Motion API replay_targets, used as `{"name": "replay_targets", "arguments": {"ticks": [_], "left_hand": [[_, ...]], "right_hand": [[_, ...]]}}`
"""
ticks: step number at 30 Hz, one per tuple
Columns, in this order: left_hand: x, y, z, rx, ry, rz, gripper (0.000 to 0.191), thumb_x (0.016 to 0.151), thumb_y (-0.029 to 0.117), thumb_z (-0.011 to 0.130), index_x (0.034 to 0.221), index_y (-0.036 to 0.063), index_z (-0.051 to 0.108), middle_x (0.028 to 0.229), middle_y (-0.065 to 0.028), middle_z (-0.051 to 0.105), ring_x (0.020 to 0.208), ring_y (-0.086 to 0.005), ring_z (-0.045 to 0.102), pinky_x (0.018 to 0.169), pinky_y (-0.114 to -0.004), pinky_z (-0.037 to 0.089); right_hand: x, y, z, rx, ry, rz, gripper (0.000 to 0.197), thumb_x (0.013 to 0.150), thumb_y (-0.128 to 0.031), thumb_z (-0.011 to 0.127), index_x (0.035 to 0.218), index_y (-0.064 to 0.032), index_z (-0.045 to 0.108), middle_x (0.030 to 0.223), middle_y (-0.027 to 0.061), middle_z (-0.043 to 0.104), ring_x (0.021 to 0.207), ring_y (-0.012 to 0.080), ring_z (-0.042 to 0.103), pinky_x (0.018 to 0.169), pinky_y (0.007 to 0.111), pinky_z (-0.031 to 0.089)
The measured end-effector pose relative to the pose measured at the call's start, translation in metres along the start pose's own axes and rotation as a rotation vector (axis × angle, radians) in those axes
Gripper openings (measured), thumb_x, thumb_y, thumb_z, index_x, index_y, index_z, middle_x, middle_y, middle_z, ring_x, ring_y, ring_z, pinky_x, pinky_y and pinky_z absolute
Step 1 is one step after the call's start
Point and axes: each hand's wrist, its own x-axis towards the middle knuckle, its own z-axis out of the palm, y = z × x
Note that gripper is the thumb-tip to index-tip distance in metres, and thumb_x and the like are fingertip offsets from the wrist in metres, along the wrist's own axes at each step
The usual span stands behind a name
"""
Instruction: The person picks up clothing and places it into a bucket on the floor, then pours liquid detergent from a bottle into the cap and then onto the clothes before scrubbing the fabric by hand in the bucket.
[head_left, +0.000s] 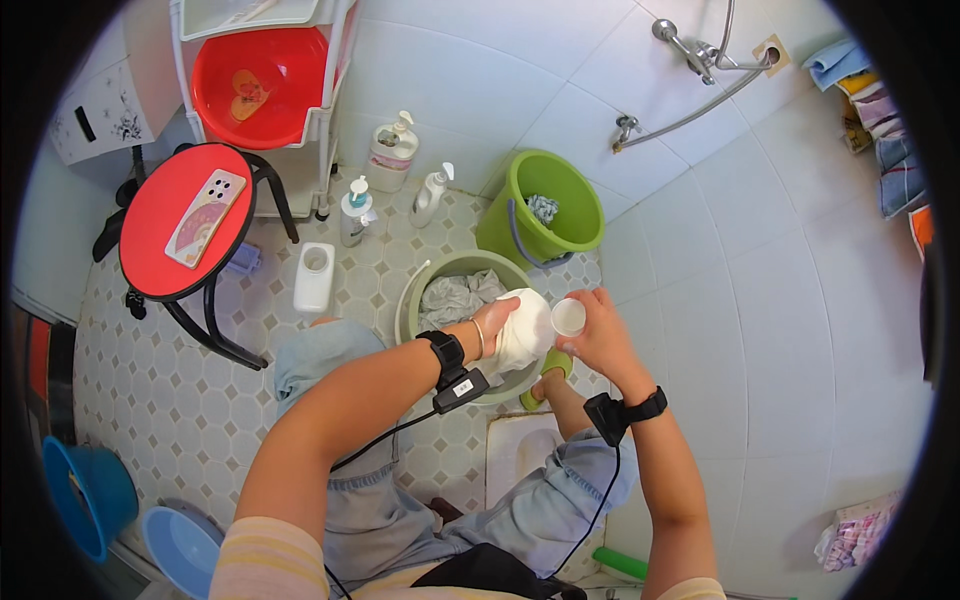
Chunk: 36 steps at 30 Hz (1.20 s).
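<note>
My left hand (495, 322) holds a bunched piece of white cloth (525, 324) up above a round grey-green bucket (427, 271). Right beside the cloth, my right hand (600, 330) grips a small white cap or cup (568, 318), its round opening facing the camera. Wet-looking grey cloth (457, 296) lies inside the bucket, partly hidden by my left hand and the white cloth. An uncapped white plastic bottle (314, 277) stands on the tiled floor left of the bucket.
Behind the bucket is a green bucket (502, 225) holding crumpled cloth (542, 209). Pump bottles (393, 154) stand by the wall. A red stool (150, 225) bears a phone (205, 218). A squat toilet (517, 450) lies between my legs. Blue basins are at lower left.
</note>
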Motion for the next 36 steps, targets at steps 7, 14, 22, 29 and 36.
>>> {"name": "replay_targets", "arguments": {"ticks": [7, 14, 22, 29, 36], "left_hand": [[-0.001, -0.001, 0.002, 0.036, 0.008, -0.041, 0.041, 0.097, 0.027, 0.031, 0.129, 0.002, 0.039, 0.122, -0.0136, 0.054, 0.108, -0.0288, 0.057, 0.092, -0.042, 0.047], [0.002, -0.006, 0.0, 0.091, -0.032, -0.06, 0.04, 0.097, 0.027, 0.031, 0.128, 0.0024, 0.04, 0.121, -0.0134, 0.055, 0.107, -0.0283, 0.057, 0.092, -0.041, 0.047], [0.004, -0.005, 0.0, 0.098, -0.072, -0.043, 0.04, 0.097, 0.028, 0.032, 0.128, 0.004, 0.041, 0.12, -0.0127, 0.056, 0.106, -0.0278, 0.058, 0.091, -0.041, 0.048], [-0.003, 0.002, 0.009, 0.052, -0.018, -0.047, 0.041, 0.097, 0.028, 0.031, 0.127, 0.0035, 0.041, 0.12, -0.0127, 0.056, 0.106, -0.0275, 0.058, 0.091, -0.041, 0.047], [-0.007, 0.005, 0.015, 0.017, -0.043, -0.014, 0.042, 0.098, 0.028, 0.028, 0.129, 0.0022, 0.038, 0.124, -0.0145, 0.053, 0.111, -0.028, 0.055, 0.095, -0.042, 0.045]], "right_hand": [[0.003, 0.001, -0.004, -0.054, 0.012, 0.018, 0.055, 0.056, -0.012, 0.074, 0.106, -0.0068, 0.053, 0.103, 0.0128, 0.05, 0.084, 0.0355, 0.057, 0.072, 0.042, 0.049], [0.004, -0.006, -0.002, -0.111, -0.011, 0.015, 0.056, 0.055, -0.011, 0.074, 0.107, -0.0075, 0.053, 0.102, 0.012, 0.05, 0.084, 0.0347, 0.058, 0.072, 0.042, 0.049], [0.006, -0.002, -0.001, -0.049, 0.005, 0.022, 0.054, 0.056, -0.011, 0.071, 0.107, -0.0086, 0.053, 0.102, 0.0122, 0.049, 0.084, 0.0349, 0.058, 0.073, 0.042, 0.049], [0.001, 0.002, -0.006, 0.033, 0.013, 0.048, 0.052, 0.057, -0.011, 0.071, 0.107, -0.0082, 0.054, 0.101, 0.0136, 0.05, 0.088, 0.0346, 0.057, 0.076, 0.04, 0.048], [-0.003, 0.008, -0.004, 0.032, 0.001, 0.065, 0.053, 0.058, -0.011, 0.071, 0.108, -0.0082, 0.054, 0.102, 0.0144, 0.05, 0.088, 0.0351, 0.056, 0.077, 0.04, 0.048]]}}
